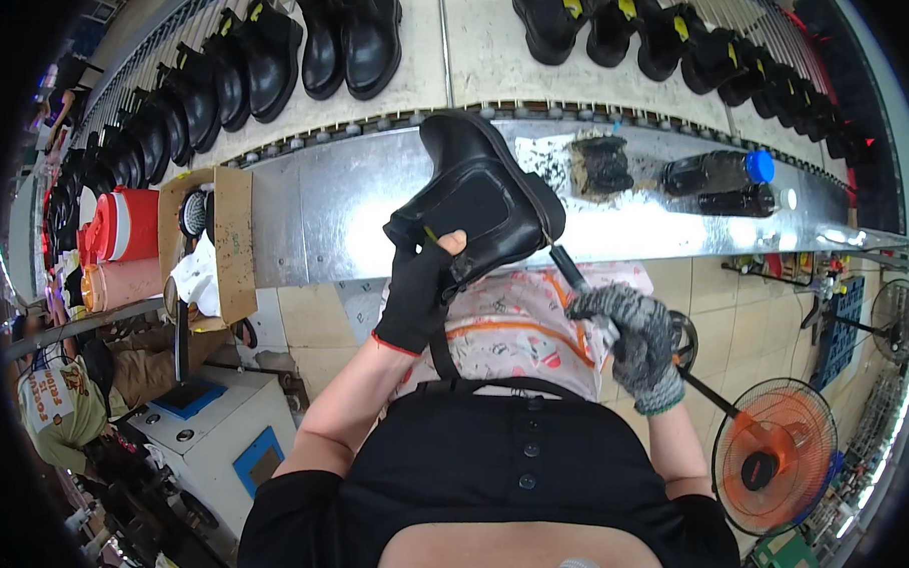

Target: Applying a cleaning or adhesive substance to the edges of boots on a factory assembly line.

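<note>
Metal ledge (337,215): black boot (478,195) overlapping its near edge, gripped by left hand (414,293); right hand (633,335), outside that edge, closed around black-handled tool (569,269); ledge surface visible between carton (238,241) and boot.

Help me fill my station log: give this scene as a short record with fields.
Left hand: black-gloved, holding boot
Right hand: grey-gloved, gripping tool
Tool tip: by the boot's heel; contact unclear
Bench: metal; dark block, two bottles
Left: box, red jug
Right: fan
Beyond bench: other boots, in rows
</note>
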A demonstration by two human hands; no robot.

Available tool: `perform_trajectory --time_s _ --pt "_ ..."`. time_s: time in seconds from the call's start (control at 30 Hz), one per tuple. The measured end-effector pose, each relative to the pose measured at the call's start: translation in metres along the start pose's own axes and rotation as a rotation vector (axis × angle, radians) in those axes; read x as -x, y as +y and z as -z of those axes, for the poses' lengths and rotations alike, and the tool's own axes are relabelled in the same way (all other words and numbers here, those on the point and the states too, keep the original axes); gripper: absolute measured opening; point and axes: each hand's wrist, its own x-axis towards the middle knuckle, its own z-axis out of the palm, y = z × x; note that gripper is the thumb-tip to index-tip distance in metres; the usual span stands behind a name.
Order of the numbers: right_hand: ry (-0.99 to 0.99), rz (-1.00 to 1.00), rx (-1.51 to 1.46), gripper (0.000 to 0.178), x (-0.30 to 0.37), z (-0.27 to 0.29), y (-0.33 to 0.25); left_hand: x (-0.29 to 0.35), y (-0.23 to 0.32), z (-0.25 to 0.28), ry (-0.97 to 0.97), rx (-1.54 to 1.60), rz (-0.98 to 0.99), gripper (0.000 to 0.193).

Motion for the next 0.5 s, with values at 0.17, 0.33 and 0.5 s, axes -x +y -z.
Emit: perform_trajectory --time_s 0.17,0.33,0.5 --pt "0.015 0.021 -0.055 0.042 0.008 -0.007 0.002 0.003 0.011 -0.010 0.012 0.097 0.095 0.027" --pt "0.057 -0.237 -0.472 0.037 0.008 -0.004 0.006 -0.003 0.006 0.004 -0.077 0.163 0.049 0.025" --pt "0.482 -0.485 -1.102 0.050 -0.015 -0.001 0.028 0.000 0.024 -0.003 -0.037 0.259 0.062 0.025"
